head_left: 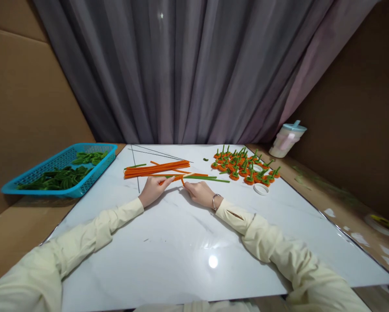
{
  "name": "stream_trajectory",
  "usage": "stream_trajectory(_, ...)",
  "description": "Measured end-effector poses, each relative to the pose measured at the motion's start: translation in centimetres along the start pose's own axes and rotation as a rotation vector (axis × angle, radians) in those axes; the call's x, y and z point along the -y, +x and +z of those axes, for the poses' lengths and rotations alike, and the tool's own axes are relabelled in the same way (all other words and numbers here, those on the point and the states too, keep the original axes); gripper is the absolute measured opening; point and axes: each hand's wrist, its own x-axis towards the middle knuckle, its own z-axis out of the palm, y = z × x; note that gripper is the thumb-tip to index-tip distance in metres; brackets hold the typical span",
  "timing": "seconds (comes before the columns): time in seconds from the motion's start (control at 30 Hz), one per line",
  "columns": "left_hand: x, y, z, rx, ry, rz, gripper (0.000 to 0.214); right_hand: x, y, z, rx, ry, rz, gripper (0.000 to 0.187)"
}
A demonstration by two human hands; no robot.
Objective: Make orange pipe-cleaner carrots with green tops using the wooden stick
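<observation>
My left hand [153, 188] and my right hand [199, 192] rest on the white marble tabletop [181, 242], fingers pinched together on one orange pipe cleaner [177, 178] stretched between them. Just beyond lie a bundle of orange pipe cleaners [157, 168] and a few green pipe cleaners [204, 177]. To the right sits a cluster of several small orange-and-green pipe-cleaner figures [244, 167]. Both sleeves are pale yellow, and a bracelet shows on my right wrist.
A blue plastic basket [56, 171] with green bent pieces stands at the left, partly off the tabletop. A white tape ring [261, 189] lies near the figures. A lidded cup [287, 138] stands at the back right. Grey curtain behind; cardboard walls at both sides.
</observation>
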Motion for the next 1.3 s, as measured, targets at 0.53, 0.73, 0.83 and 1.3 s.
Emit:
stream_trajectory(0.53,0.7,1.4,-1.2,0.306,0.148,0.044,0.048,0.0,-0.2,0.0,-0.115,-0.091,-0.023,0.011)
stream_trajectory(0.73,1.6,1.8,-1.8,0.485,-0.019,-0.106,0.049,-0.1,-0.2,0.3,-0.144,-0.057,-0.040,0.015)
stream_trajectory(0.83,2.1,2.0,-2.0,0.591,-0.074,-0.165,0.050,-0.2,-0.1,0.3,-0.138,-0.014,-0.052,0.015)
stream_trajectory(1.3,2.0,2.1,-2.7,0.690,-0.278,-0.204,0.051,-0.6,0.4,-0.2,-0.078,0.383,0.032,0.020)
